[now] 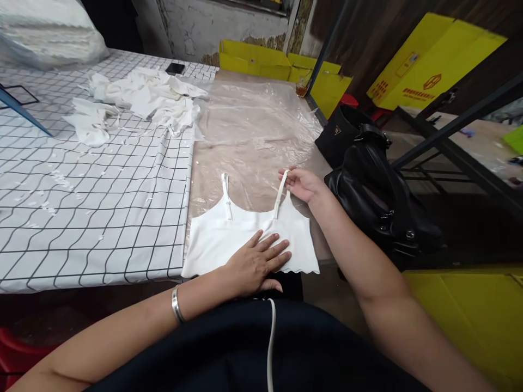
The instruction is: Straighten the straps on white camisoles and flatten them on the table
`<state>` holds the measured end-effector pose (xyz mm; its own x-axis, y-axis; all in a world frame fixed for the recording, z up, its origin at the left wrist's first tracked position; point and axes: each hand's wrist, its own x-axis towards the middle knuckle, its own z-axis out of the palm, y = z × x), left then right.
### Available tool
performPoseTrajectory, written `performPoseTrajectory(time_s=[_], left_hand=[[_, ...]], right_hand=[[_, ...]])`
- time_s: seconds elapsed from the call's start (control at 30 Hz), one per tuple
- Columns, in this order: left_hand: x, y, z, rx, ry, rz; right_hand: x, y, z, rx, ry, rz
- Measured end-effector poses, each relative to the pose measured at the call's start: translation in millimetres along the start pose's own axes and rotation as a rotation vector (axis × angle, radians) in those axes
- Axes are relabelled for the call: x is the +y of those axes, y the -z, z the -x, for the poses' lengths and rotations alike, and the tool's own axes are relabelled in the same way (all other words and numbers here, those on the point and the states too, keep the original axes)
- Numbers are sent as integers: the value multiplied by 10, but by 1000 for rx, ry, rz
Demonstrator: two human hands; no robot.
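A white camisole bra top (245, 226) lies flat at the table's front edge, its two thin straps toward the far side. My left hand (257, 261) rests flat on the lower part of the top with its fingers spread. At the right strap (281, 193), my right hand (301, 184) pinches the upper end between its fingers, pulling it away from the body of the top. The left strap (226, 193) lies loose on the plastic sheet (253, 152) under the garment.
Crumpled white garments (147, 95) are heaped on the checked tablecloth (102, 207), near a phone (175, 68). A bagged white stack (49, 32) stands far left. Black handbags (379, 190) sit along the right edge. Yellow boxes (253, 59) stand behind, and a glass (301, 90) is at the far corner.
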<state>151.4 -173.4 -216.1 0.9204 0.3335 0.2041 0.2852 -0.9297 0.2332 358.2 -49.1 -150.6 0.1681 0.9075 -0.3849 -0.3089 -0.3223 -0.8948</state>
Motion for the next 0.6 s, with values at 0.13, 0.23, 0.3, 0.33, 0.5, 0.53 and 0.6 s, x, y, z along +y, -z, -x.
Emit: performPoseTrajectory(time_s=[0.13,0.23,0.3,0.33,0.5,0.53,0.6], left_hand=[[11,61,-61,9,-16,17],[-22,231,127,182,124,8],[-85,406,430,331,420,-53],[-121,495,612,373,606,-102],[-142,655,1243,113,1149,-141],[-114,618,1250,110,1152,-97],[-72,533,1174,183,1120,6]], right_hand=[[-124,-67,-186,81,26,461],[-298,33,-49,124,74,845],[-388,215,199,210,167,987],[-390,327,368,249,203,1050],[189,773,1277,124,24,1335],[355,810,1383,130,33,1306],[590,832,1485,130,92,1113]])
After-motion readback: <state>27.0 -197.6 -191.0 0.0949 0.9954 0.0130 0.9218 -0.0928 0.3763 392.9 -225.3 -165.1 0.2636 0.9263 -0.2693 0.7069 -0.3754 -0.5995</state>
